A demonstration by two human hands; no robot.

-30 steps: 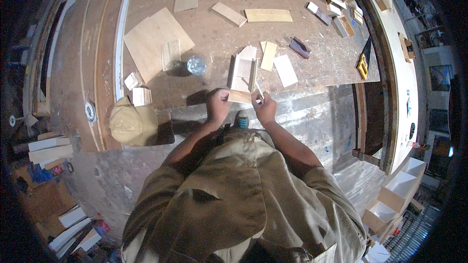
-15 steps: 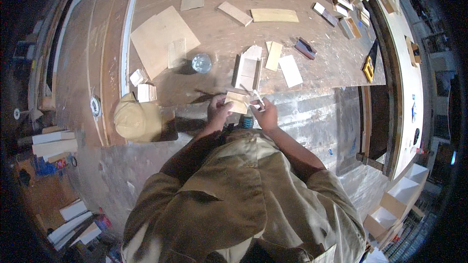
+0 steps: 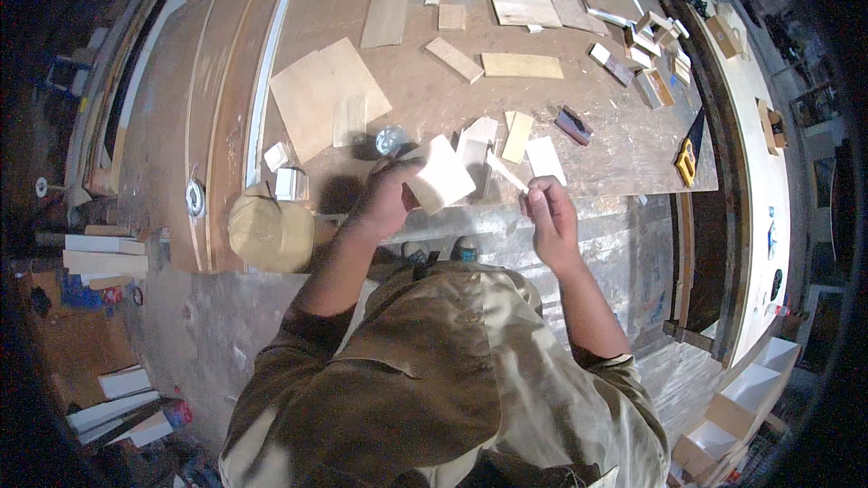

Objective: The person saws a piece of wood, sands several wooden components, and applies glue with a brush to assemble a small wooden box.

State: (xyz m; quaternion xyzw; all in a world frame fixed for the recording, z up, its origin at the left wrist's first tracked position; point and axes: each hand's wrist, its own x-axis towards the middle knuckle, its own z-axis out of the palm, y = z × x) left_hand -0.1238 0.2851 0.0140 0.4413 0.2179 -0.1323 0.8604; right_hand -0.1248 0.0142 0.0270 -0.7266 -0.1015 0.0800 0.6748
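My left hand (image 3: 383,197) is closed around the edge of a small thin wooden board (image 3: 441,175), held up above the table's near edge with its pale face to the light. To its right, my right hand (image 3: 553,215) pinches a thin pale stick (image 3: 506,171) that points up and left toward the board; its exact kind is unclear. Behind them lies a small wooden tray-like piece (image 3: 477,137), partly covered by the board. Just beyond my left hand stands a clear glass (image 3: 391,139), its lower part hidden.
Wooden offcuts lie about the table (image 3: 407,90), with a square panel (image 3: 316,95) at left. A yellow-handled saw (image 3: 687,159) rests near the right edge. A tan cap (image 3: 269,230) and small white-topped blocks (image 3: 290,183) sit at the near left.
The two hands have moved apart and forward. My left hand has lifted and tilted the board; my right hand has carried the stick to the right. The view has shifted.
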